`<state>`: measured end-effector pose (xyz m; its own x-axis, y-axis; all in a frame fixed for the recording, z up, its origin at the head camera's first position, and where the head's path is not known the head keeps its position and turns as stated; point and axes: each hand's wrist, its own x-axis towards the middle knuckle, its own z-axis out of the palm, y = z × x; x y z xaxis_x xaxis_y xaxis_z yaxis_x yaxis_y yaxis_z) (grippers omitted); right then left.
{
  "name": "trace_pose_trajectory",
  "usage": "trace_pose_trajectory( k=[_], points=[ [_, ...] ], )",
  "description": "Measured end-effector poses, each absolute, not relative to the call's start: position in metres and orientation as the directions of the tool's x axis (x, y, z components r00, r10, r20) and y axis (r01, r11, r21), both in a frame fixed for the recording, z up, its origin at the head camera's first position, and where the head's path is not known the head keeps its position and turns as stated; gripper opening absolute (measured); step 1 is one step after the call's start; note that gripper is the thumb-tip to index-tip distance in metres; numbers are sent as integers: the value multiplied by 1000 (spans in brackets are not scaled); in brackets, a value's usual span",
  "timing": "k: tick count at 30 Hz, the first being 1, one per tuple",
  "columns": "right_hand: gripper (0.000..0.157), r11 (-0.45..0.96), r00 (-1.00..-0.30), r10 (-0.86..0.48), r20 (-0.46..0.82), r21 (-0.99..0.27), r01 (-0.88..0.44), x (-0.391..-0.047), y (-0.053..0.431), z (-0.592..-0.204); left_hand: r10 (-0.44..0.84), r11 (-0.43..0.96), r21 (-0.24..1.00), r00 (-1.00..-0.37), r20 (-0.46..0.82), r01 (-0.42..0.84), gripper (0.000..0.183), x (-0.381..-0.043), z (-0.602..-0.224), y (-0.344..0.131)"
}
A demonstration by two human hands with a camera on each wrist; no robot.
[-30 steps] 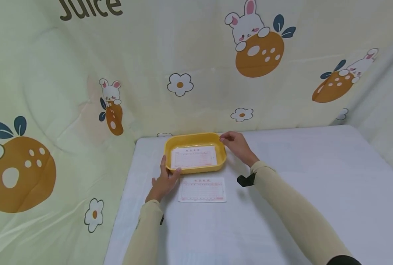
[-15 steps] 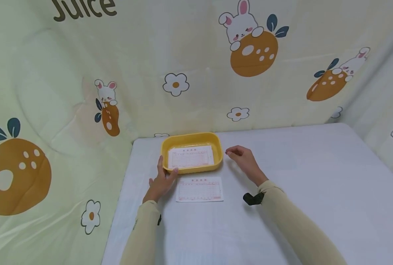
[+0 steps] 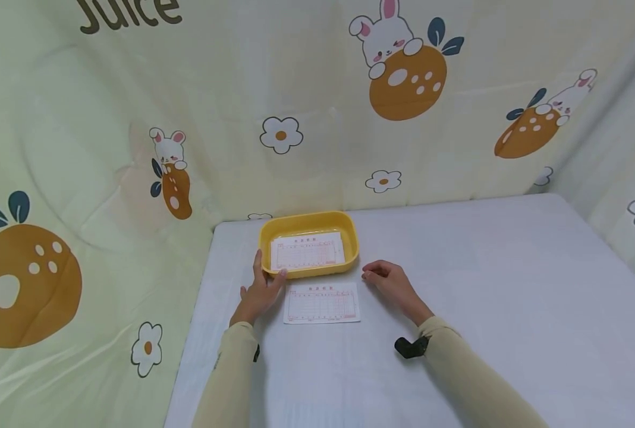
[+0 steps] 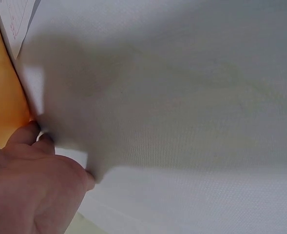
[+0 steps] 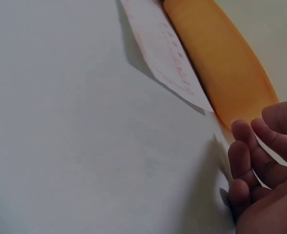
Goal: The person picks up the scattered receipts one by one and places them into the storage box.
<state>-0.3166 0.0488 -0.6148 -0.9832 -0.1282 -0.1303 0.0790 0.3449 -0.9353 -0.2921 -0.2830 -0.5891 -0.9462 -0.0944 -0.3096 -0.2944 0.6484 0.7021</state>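
Note:
In the head view a yellow tray (image 3: 309,274) stands near the back edge of the table, with a printed form slip (image 3: 307,252) lying inside it. A second form slip (image 3: 321,303) lies flat on the cloth just in front. My left hand (image 3: 257,297) rests at the tray's front left corner, thumb along the front wall and fingers on the left side. To the right of the tray and front slip, my right hand (image 3: 395,290) is over the cloth, fingers loosely bent, with nothing between them. The right wrist view shows its fingertips (image 5: 239,158) near the tray's end.
A white cloth (image 3: 456,267) covers the table. Printed fabric (image 3: 317,172) with rabbits, oranges and flowers hangs behind the table and along its left side. More fabric hangs at the right. Both sleeves reach in from the front.
My right hand has left the tray's back right rim and moved right and toward me, beside the front slip. The left hand stays at the tray's corner. The head view has shifted slightly.

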Motion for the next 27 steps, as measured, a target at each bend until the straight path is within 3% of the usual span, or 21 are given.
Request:
trace_pose_trajectory(
  k=[6, 15, 27],
  points=[
    [18, 413, -983, -167, -81, -911, 5, -309, 39, -623, -106, 647, 695, -940, -326, -314, 102, -294, -591, -283],
    [20, 461, -988, -124, -88, -887, 21, -307, 29, -620, -127, 625, 700, -929, -347, -346, 104, -296, -592, -282],
    [16, 546, -977, -173, -123, -838, 9, -306, 24, -623, -110, 633, 705, -938, -328, -321, 102, -294, -593, -284]
  ],
)
